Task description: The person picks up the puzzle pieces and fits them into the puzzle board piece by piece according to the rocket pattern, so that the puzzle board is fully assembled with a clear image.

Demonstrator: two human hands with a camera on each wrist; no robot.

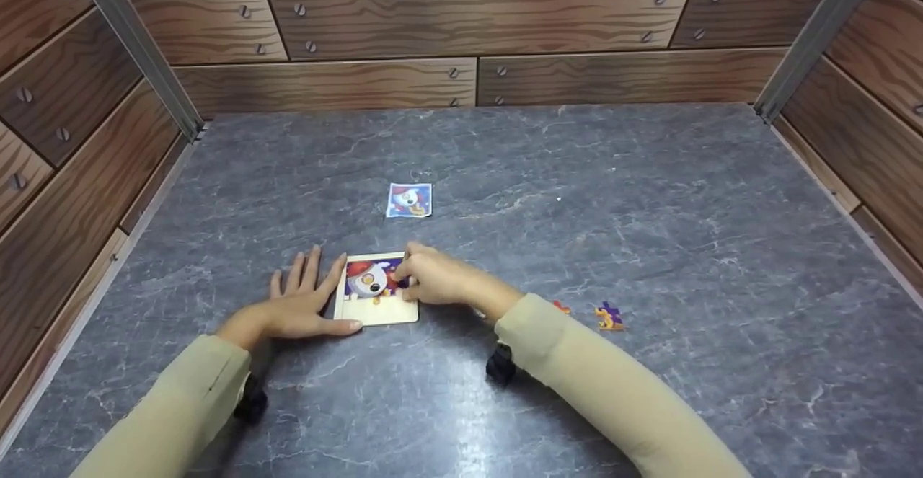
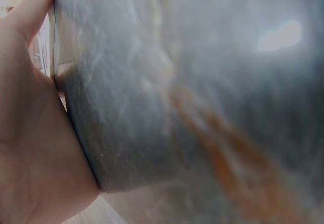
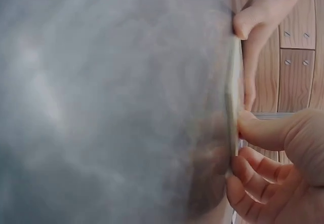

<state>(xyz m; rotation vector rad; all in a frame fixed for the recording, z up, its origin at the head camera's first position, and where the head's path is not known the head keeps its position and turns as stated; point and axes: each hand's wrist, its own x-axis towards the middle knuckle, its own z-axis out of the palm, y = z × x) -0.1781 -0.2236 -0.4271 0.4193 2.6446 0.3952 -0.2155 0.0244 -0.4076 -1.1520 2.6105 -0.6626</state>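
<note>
puzzle board (image 1: 382, 312) between splayed left hand (image 1: 297, 310) and right hand (image 1: 438, 277) of unclear grip

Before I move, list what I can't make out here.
Head view: whether the right hand pinches anything; the hand hides it.
Head view: outline of the red puzzle piece, partly behind the right sleeve.
Head view: fine details of the picture card, too small.
Right wrist view: face of the puzzle board, seen edge-on.

My splayed left hand (image 1: 299, 311) rests along the left edge of a part-filled jigsaw tray (image 1: 382, 313); my right hand (image 1: 438, 276) touches its right side.
</note>
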